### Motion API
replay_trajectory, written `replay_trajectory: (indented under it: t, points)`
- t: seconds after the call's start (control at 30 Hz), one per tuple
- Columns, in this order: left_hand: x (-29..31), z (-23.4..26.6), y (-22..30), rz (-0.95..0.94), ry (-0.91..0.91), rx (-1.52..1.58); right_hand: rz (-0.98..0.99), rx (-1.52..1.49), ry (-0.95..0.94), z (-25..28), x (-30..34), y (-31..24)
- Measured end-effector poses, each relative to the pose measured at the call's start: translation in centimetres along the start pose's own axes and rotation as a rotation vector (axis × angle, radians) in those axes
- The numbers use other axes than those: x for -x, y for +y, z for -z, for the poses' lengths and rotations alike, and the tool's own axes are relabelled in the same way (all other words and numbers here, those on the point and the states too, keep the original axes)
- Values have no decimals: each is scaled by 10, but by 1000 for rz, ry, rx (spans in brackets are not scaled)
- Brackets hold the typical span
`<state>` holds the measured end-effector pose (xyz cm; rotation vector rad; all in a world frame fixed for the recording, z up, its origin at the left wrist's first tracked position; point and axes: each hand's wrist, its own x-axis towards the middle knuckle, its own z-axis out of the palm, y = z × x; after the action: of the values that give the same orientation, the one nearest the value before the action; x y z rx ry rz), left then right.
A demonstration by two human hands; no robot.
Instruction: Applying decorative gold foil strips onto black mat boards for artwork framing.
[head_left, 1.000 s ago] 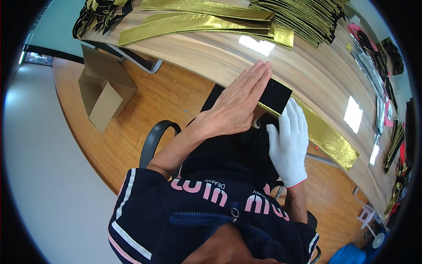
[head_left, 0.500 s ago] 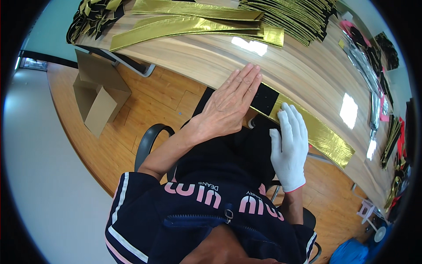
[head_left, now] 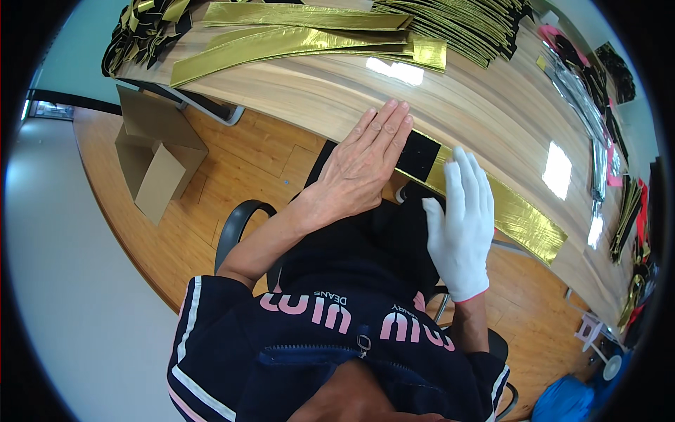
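A shiny gold strip (head_left: 526, 214) lies slantwise along the near edge of the wooden-topped table, with a black patch (head_left: 419, 156) showing between my two hands. My bare left hand (head_left: 362, 163) rests flat at the strip's left end, fingers stretched out and held side by side, hiding what is beneath. In a white knit glove, my right hand (head_left: 460, 221) has its fingertips over the gold part just right of the patch. Its fingers are straight and the thumb stands apart. Neither hand grips anything.
Loose gold strips (head_left: 295, 43) lie at the table's far side, beside a fanned stack of gold-and-black strips (head_left: 460, 27). A tangled strip pile (head_left: 144, 36) sits far left, silvery plastic material (head_left: 582, 105) at right. An open cardboard box (head_left: 162, 158) stands on the floor.
My gloved right hand has shifted slightly forward along the strip, its thumb spreading further left. The left hand stays flat on the strip's left end. The whole view has shifted a little.
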<state>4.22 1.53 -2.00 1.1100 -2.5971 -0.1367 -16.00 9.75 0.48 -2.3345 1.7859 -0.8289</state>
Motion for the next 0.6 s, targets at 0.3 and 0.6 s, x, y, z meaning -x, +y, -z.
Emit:
replay_trajectory:
  t: [0.3, 0.6]
  points:
    - [2, 0, -4, -7, -4, -12, 141, 207, -125, -40, -20, -11]
    - [35, 44, -42, 63, 109, 180, 113, 210, -108, -41, -20, -13]
